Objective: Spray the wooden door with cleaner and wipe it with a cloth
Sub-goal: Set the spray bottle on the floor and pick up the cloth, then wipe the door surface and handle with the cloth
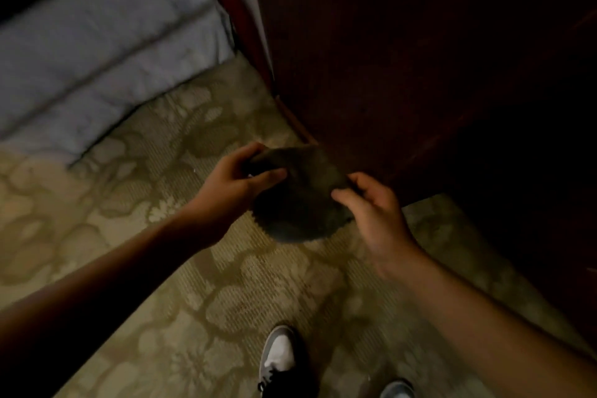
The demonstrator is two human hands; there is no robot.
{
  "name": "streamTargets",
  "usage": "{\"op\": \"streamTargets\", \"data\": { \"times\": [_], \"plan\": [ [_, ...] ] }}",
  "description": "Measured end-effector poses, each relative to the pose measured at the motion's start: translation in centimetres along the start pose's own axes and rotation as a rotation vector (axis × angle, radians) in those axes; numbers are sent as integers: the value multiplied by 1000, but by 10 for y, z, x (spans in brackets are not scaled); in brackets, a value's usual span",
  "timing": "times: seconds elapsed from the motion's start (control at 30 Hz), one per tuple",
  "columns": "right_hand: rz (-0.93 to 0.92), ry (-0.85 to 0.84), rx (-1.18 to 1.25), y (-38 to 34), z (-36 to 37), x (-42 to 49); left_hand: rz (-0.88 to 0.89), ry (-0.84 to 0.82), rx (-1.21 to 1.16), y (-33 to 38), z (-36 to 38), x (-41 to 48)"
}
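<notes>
Gripping a dark fuzzy cloth (300, 200) in mid-air, left hand (232, 184) pinching its left edge, right hand (371, 207) pinching its right edge, hanging above patterned carpet (161, 268), just beside dark wooden door (403, 58), sneakers (279, 355) showing below.

A single view, worn on the head, looks steeply down and a little forward. It is wide-angle, and lines bend towards the frame's borders. The left arm (113, 268) and right arm (468, 317) enter from the lower corners and meet at the cloth (300, 200) near the centre, close to the lens. A shoe (279, 355) sits at the bottom edge. Carpet (161, 317) fills the middle and the door (387, 58) the upper right. What seems a bed (97, 42) shows dim and blurred at upper left.
</notes>
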State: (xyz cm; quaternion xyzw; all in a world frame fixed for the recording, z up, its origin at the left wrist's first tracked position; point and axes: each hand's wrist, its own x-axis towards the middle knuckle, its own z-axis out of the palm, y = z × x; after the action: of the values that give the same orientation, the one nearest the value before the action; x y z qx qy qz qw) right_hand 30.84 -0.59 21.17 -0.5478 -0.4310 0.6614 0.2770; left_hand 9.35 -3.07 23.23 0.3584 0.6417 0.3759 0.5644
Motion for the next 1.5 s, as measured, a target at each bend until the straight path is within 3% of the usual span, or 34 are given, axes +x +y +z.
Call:
{"op": "streamTargets", "data": {
  "times": [0.2,0.43,0.67,0.83,1.2,1.4,1.5],
  "plan": [
    [-135,90,196,-223,-10,-160,215,-56,-61,250,18,-130],
    [-330,227,426,-454,-32,-343,547,-243,-21,502,55,-263],
    [-594,358,661,-587,-86,-480,785,-583,73,679,141,-348],
    [-621,406,686,-644,-155,-534,935,-687,150,768,220,-377],
    [-780,384,860,-716,-277,-563,1103,-576,113,865,364,-380],
    [-986,342,817,-797,-329,-581,1396,-389,20,951,409,-395],
    [-1170,376,716,-845,-338,-598,1567,-197,55,996,423,-406]
  ]
}}
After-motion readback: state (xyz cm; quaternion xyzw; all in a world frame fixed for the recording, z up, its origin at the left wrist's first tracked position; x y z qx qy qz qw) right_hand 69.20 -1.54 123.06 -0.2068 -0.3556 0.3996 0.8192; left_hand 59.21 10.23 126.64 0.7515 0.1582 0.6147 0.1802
